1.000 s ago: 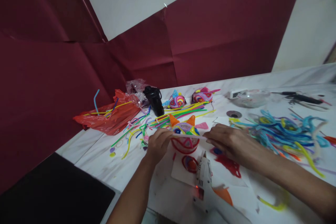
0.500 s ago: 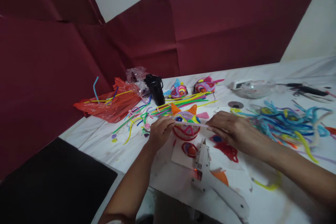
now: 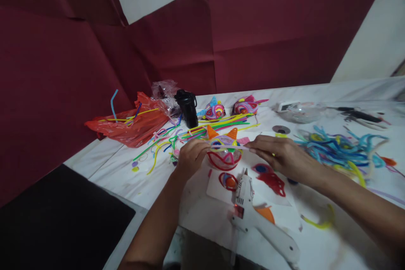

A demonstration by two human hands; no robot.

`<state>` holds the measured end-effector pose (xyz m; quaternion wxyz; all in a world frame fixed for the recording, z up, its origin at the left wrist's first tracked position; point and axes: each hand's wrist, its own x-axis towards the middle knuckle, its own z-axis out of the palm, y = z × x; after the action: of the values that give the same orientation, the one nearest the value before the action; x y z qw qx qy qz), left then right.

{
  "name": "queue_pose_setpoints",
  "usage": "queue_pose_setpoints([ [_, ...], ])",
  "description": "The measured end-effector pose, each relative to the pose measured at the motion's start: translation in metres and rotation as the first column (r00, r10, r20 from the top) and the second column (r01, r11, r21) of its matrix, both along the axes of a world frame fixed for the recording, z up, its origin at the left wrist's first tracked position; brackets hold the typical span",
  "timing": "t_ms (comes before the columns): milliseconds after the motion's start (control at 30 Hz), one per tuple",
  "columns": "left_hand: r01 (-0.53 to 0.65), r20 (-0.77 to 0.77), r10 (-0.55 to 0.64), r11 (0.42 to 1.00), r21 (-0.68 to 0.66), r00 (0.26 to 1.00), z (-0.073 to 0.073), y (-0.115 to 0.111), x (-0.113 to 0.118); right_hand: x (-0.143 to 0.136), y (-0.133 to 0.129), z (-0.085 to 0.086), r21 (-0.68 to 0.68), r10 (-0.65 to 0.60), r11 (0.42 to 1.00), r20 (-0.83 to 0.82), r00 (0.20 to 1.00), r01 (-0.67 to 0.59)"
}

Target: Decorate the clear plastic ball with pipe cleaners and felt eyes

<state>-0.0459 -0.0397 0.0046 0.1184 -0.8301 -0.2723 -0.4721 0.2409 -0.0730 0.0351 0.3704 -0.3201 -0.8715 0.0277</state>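
Note:
A pale pink pipe cleaner stretches level between my two hands. My left hand pinches one end, and my right hand pinches the other. Behind and below it stands a clear, bowl-like craft figure with orange ears, a blue eye and red trim; the pipe cleaner covers part of it. A white hot glue gun lies in front, a small red light glowing on it. Near its nozzle is a red-rimmed eye piece on white paper. A red piece with a blue oval lies under my right hand.
Several coloured pipe cleaners lie behind the figure, with a blue heap at right. A black bottle stands beside a red plastic bag. Two decorated fish-like figures sit at the back. Pliers and cutters lie far right.
The view has shifted slightly. My hands still hold the pipe cleaner taut, with the right hand a little closer to the left.

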Motion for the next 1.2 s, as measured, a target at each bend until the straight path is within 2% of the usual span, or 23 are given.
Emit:
queue_pose_setpoints([
  [167,-0.096,0.132,0.112,0.988,-0.125,0.985,-0.005,0.002,0.007,-0.008,0.014,0.007,-0.086,-0.099,0.992,-0.023,0.995,0.097],
  [300,-0.127,0.219,0.182,0.961,-0.244,0.959,-0.001,0.009,0.011,-0.017,0.032,0.012,-0.183,-0.138,0.975,-0.046,0.989,0.127],
  [500,-0.096,0.272,0.199,0.932,-0.350,0.941,0.010,0.017,0.015,-0.022,0.065,-0.003,-0.301,-0.186,0.940,-0.069,0.980,0.158],
  [633,-0.080,0.304,0.220,0.907,-0.414,0.927,0.014,0.021,0.015,-0.023,0.073,-0.013,-0.323,-0.173,0.936,-0.068,0.983,0.142],
  [767,-0.020,0.332,0.199,0.881,-0.473,0.922,0.018,0.024,0.014,-0.022,0.065,-0.012,-0.316,-0.173,0.938,-0.061,0.983,0.145],
  [967,0.029,0.342,0.177,0.853,-0.521,0.923,0.016,0.022,0.009,-0.025,0.035,-0.004,-0.282,-0.151,0.950,-0.047,0.987,0.132],
  [1200,0.040,0.248,0.123,0.824,-0.565,0.961,0.017,0.018,-0.002,-0.032,0.011,-0.006,-0.202,-0.120,0.973,-0.020,0.993,0.113],
])
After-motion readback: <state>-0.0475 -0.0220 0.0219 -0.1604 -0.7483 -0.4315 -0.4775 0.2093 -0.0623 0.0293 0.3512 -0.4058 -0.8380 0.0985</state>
